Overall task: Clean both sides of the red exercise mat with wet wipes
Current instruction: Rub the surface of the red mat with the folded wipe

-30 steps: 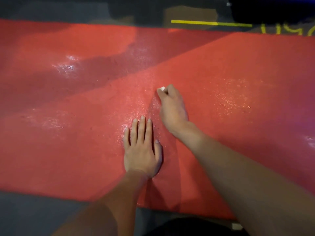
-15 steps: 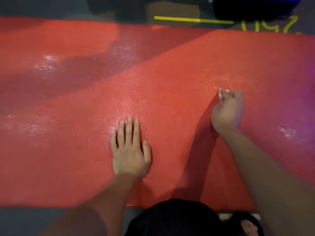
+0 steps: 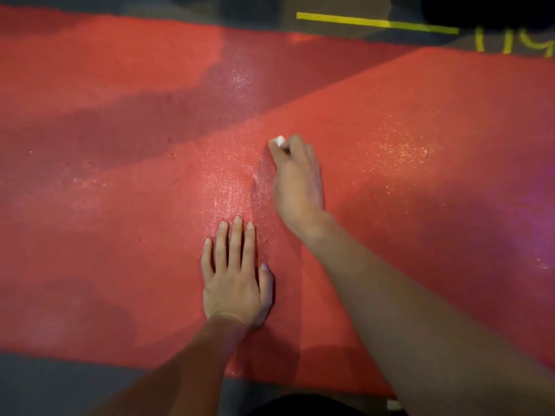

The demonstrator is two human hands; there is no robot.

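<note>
Wiping the mat's (image 3: 420, 121) upper face: right hand (image 3: 295, 178) pinches a wet wipe (image 3: 280, 141) against it, left hand (image 3: 237, 283) spread flat. Next, probably sweep toward unwiped areas.

The red mat (image 3: 120, 205) lies flat on the dark floor (image 3: 45, 385), bare and open to the left and to the right. The only obstacles on it are the two hands: the left hand (image 3: 235, 283) pressed flat near the near edge, and the right hand (image 3: 297, 181) just beyond it, gripping a white wipe (image 3: 280, 141), its forearm crossing the near right part
</note>
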